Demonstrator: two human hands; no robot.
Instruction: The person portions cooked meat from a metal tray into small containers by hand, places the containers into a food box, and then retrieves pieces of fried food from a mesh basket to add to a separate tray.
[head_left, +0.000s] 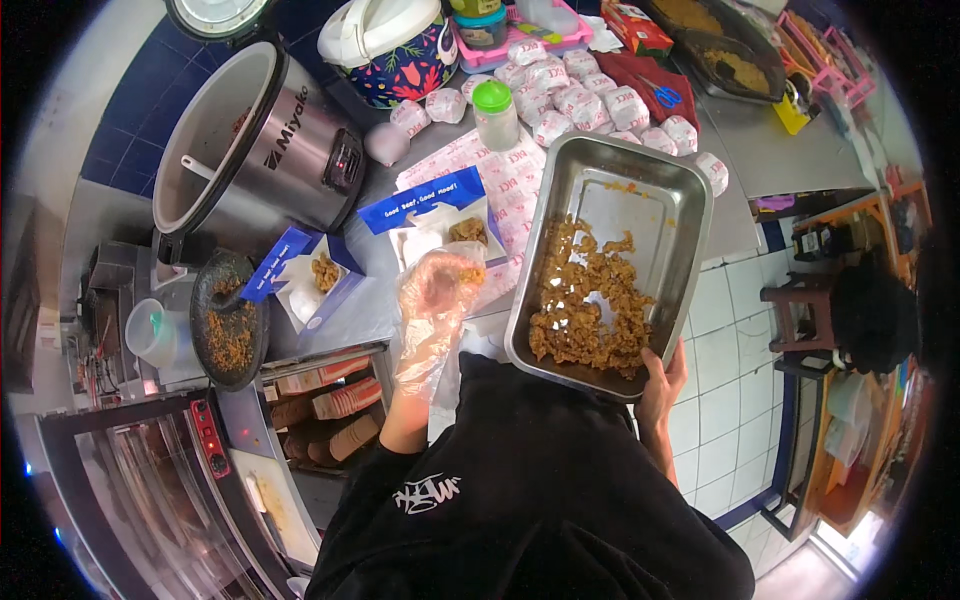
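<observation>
My left hand (442, 289), in a clear plastic glove, holds a piece of fried food (472, 274) at the near edge of an open blue and white paper box (495, 221). Inside that box lie a white wrapped mound (424, 244) and a brown fried piece (469, 231). My bare right hand (664, 379) grips the near right corner of a steel tray (694, 247) with many brown fried pieces (592, 307). A second open box (336, 281), with a white mound and a fried piece, stands to the left.
A large Miyako rice cooker (300, 142) stands open at the left, beside a stone mortar (229, 322) with red-brown paste. Behind the boxes are printed wrapping paper (517, 176), a green-lidded shaker (495, 116), many wrapped bundles (581, 105) and blue scissors (666, 96) on a red cloth.
</observation>
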